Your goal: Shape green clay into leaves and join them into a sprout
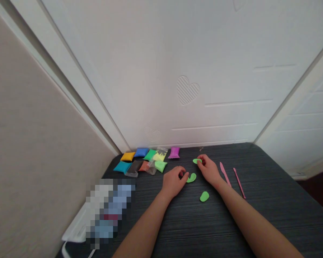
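Observation:
My left hand (174, 182) is closed, with thumb and fingers curled together at the left end of a curved light-green clay piece (192, 177). Part of that piece is hidden behind the thumb. Just beyond it and to the right, my right hand (208, 170) pinches a small flat green clay piece (196, 161) slightly above or on the table; the exact height cannot be told. A separate flattened green clay oval (204, 196) lies nearer to me, between my two forearms, touched by neither hand.
A pink plastic knife (224, 172) and a thin pink modelling tool (239, 182) lie right of my right hand. Several coloured clay packets (142, 152) sit at the back left, beside a purple packet (174, 152). A blurred-out item (110, 208) lies front left. A white wall (156, 71) stands behind.

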Motion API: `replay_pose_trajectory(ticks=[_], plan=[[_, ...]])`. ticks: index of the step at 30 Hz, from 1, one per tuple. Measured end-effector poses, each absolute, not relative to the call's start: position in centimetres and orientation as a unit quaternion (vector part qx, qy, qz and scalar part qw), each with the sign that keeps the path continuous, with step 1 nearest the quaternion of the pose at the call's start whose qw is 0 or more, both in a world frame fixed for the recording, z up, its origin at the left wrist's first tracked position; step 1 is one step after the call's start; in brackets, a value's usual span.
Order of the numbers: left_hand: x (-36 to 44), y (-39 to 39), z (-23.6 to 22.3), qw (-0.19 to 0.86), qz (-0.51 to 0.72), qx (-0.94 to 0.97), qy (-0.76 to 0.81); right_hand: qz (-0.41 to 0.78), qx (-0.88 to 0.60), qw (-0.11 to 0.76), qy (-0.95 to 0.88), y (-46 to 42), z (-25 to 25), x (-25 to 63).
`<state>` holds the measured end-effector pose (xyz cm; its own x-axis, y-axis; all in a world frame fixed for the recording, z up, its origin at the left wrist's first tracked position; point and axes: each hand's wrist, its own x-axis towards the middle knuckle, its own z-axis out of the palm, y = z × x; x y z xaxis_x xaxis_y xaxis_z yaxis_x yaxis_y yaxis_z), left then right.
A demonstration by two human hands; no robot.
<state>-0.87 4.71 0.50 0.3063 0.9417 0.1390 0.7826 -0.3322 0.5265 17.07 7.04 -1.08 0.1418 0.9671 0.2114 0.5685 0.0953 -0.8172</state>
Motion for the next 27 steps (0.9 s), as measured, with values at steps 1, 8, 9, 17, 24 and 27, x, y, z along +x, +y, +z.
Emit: replay_pose_trajectory(ticks=[1,8,9,17,24,27], plan=[[-0.9,4.8,0.5,0.189,0.220,0.784,0.549,0.248,-0.621,0.425,-0.610,6.9,-1.0,17.1],[-1.0,5.2,0.4,0.214,0.245,0.773,0.545,0.303,-0.599,0.453,-0.587,7.3,-1.4,17.6],[-1.0,5.2,0.3,0.212,0.247,0.773,0.545,0.308,-0.597,0.455,-0.585,7.4,-1.6,17.7],[-1.1,5.3,0.0,0.196,0.239,0.783,0.540,0.330,-0.593,0.492,-0.546,8.0,-2.4,18.0],[-1.1,5.3,0.3,0.178,0.213,0.803,0.527,0.318,-0.595,0.489,-0.554,8.0,-2.4,17.9],[-1.0,5.1,0.4,0.164,0.205,0.815,0.517,0.314,-0.595,0.488,-0.556,8.0,-2.4,17.9]])
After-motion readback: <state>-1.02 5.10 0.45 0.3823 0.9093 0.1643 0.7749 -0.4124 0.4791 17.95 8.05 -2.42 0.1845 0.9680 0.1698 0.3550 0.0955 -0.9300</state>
